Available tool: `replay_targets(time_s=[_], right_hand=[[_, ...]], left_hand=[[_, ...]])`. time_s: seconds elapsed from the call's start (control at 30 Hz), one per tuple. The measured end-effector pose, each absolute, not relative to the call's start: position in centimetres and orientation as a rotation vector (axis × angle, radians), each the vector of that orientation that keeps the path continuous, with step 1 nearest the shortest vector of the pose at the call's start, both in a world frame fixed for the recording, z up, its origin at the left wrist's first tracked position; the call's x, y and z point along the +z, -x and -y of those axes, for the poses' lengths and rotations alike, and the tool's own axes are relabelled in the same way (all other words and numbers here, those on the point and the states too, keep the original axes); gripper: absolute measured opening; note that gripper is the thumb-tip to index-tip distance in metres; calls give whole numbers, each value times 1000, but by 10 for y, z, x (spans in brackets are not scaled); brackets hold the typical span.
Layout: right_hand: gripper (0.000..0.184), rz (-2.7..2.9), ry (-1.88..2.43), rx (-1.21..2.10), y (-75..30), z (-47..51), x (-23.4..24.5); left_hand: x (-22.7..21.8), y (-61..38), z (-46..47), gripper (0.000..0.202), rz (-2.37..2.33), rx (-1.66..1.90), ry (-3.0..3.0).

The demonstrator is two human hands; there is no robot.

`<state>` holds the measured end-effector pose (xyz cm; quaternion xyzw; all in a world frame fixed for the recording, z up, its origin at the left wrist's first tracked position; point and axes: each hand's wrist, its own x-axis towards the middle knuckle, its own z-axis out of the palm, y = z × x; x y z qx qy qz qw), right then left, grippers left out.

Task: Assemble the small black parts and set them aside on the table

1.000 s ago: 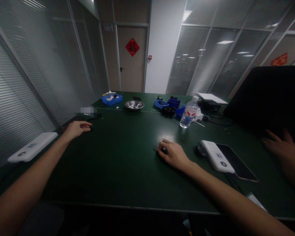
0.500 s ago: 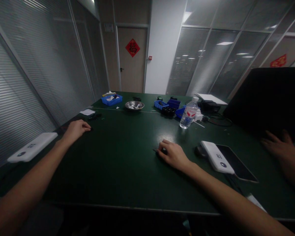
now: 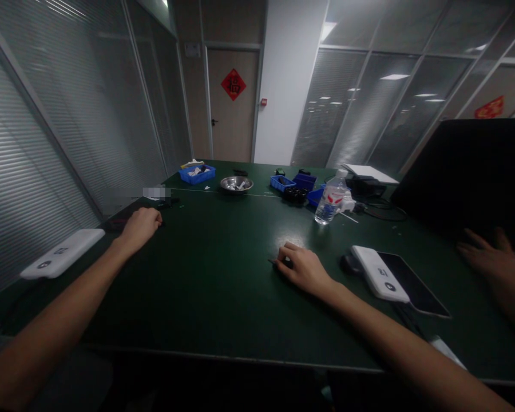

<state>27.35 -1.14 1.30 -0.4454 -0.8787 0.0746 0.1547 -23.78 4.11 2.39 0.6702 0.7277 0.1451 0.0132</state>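
My left hand [image 3: 141, 228] rests over the left side of the green table [image 3: 214, 257], its fingers curled. A small dark bit shows at its fingertips, too small to name. Just beyond it lie dark items [image 3: 168, 202]. Near the middle, my right hand [image 3: 302, 268] rests on the table with thumb and forefinger pinched on a small thin dark piece [image 3: 272, 261]. Its tip points left; the rest is hidden by the fingers.
White power banks lie at left [image 3: 64, 253] and right [image 3: 380, 273], the right one beside a dark tablet [image 3: 416, 286]. Behind stand a water bottle [image 3: 329, 200], a metal bowl [image 3: 236, 184] and a blue tray [image 3: 197, 174]. Another person's hand [image 3: 493, 257] is below a black screen [image 3: 467, 177].
My left hand has turned slightly, its fingers more curled in and the dark bit less visible. My right hand keeps its pinch. The view has shifted slightly.
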Motion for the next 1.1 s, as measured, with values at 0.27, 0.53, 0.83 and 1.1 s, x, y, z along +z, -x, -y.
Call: replay_targets(time_s=[0.27, 0.53, 0.83, 1.1], right_hand=[[14, 2522, 1266, 216, -273, 11, 13], [16, 2522, 1288, 223, -274, 11, 13], [13, 2510, 1247, 248, -269, 17, 13], [10, 2492, 1195, 313, -265, 22, 16]], left_hand=[[17, 238, -43, 21, -2388, 248, -2216], [52, 138, -15, 27, -1877, 416, -2369], [31, -7, 21, 16, -1033, 523, -2563], [14, -5, 20, 12, -1013, 736, -2398]])
